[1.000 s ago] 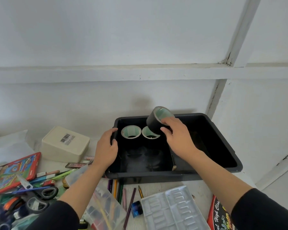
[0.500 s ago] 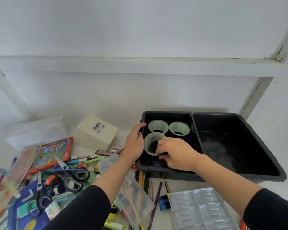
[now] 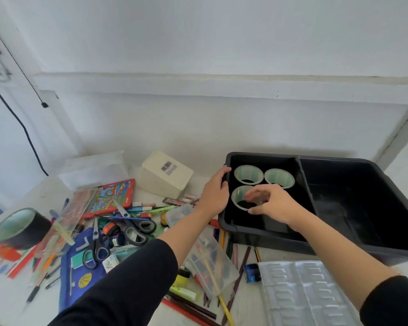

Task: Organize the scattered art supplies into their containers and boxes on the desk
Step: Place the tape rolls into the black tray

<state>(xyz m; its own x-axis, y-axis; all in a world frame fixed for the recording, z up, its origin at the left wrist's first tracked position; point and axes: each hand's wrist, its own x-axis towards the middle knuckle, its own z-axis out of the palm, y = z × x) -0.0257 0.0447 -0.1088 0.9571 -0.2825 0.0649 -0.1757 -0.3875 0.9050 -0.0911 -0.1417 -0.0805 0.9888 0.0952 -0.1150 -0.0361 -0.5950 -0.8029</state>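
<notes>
Left grip [image 3: 213, 196] clasps plastic bin [image 3: 339, 158] rim; right grip [image 3: 276, 205] maybe touches tape ring [image 3: 237, 196].

Setting: an indoor craft or study desk. Evidence: a white surface [image 3: 7, 300] against a plain painted wall [image 3: 222, 43], littered with scissors [image 3: 137, 229], pencils [image 3: 242, 267] and a tape roll [image 3: 21, 228]; black storage bin [image 3: 363, 161] at right.

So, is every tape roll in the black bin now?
No: three tape rolls sit in the left compartment of the black bin, but a fourth roll lies on the desk, far left.
</notes>
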